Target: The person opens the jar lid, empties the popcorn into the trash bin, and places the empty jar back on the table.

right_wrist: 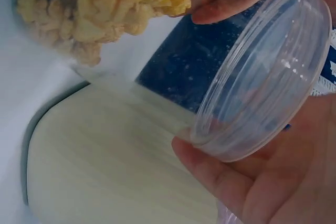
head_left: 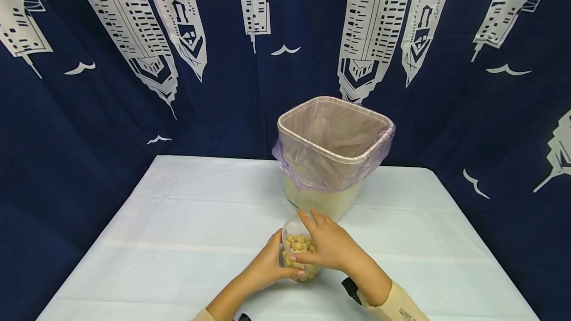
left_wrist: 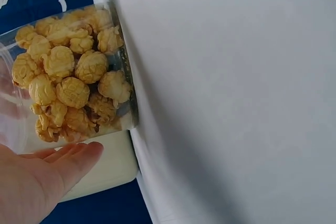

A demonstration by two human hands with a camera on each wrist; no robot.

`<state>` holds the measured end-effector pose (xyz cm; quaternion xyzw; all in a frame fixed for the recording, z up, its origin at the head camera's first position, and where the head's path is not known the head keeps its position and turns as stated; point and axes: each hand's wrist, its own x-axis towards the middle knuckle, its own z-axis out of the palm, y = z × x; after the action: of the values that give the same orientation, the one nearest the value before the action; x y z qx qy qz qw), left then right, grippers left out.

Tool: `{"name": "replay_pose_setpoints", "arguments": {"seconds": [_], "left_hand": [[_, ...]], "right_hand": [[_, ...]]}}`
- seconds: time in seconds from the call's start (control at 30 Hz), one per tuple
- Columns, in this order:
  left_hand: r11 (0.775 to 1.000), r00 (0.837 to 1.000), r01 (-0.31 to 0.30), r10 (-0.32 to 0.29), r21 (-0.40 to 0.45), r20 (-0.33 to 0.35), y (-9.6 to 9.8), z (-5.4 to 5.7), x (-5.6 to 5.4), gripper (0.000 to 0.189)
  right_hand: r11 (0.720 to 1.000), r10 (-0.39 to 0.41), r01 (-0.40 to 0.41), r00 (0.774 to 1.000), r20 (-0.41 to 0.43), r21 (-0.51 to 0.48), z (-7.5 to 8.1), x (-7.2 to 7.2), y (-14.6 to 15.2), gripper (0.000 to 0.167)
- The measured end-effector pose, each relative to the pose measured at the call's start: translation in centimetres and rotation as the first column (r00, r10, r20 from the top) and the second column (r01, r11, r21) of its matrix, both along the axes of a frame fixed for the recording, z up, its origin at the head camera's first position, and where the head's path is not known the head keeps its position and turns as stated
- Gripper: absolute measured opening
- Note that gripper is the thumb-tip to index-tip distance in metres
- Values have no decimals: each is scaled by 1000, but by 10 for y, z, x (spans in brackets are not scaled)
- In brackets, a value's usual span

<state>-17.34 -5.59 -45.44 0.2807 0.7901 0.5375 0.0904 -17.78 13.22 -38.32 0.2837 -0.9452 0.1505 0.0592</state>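
Observation:
A clear plastic jar [head_left: 311, 275] partly filled with yellow popcorn [left_wrist: 60, 74] is tilted low over the table in front of me. My left hand [head_left: 266, 267] grips it around the side, with the thumb on the near face. My right hand [head_left: 333, 245] spans the jar's clear round lid [right_wrist: 262, 77], fingers spread to its far side and thumb at the near side. In the right wrist view the lid sits at the mouth of the jar, with a fingertip right at its edge. The popcorn lies toward the jar's bottom end.
A cream bin [head_left: 318, 201] lined with a thin purple bag [head_left: 312, 167] stands just behind the jar, near the table's back edge. White cloth covers the table [head_left: 200, 222]. A dark blue curtain [head_left: 223, 113] with white building prints hangs behind and at the sides.

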Motion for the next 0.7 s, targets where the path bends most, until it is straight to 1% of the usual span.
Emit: {"name": "replay_pose_setpoints", "arguments": {"seconds": [0.13, 0.23, 0.33, 0.4, 0.47, 0.53, 0.6, 0.63, 0.7], "left_hand": [[1000, 1000, -7, 7, -2, -2, 1, 1, 0, 97], [998, 999, -41, 40, -39, -20, 1, 3, 2, 97], [990, 993, -104, 97, -93, -72, 2, 6, 5, 100], [980, 983, -151, 136, -127, -120, 2, 9, 7, 103], [969, 971, -197, 171, -147, -169, 3, 12, 8, 107], [957, 951, -241, 199, -160, -236, 3, 14, 9, 110], [943, 919, -290, 226, -165, -323, 4, 16, 9, 114], [935, 898, -316, 239, -163, -370, 4, 17, 9, 115], [916, 845, -370, 262, -155, -467, 5, 18, 8, 117]], "right_hand": [[1000, -17, 17, 1000, -20, -20, 3, 0, -3, 89], [999, -37, 36, 998, -42, -29, 3, 1, -4, 88], [997, -62, 59, 996, -60, -56, 4, 3, -3, 88], [993, -76, 69, 994, -74, -95, 4, 4, -2, 88], [987, -84, 70, 992, -96, -142, 4, 6, -1, 87], [980, -91, 66, 988, -126, -185, 3, 7, 0, 85], [971, -93, 56, 984, -152, -233, 2, 8, 0, 84], [966, -96, 53, 982, -161, -255, 1, 8, -1, 84], [955, -103, 48, 980, -172, -293, 1, 10, -1, 84]]}}
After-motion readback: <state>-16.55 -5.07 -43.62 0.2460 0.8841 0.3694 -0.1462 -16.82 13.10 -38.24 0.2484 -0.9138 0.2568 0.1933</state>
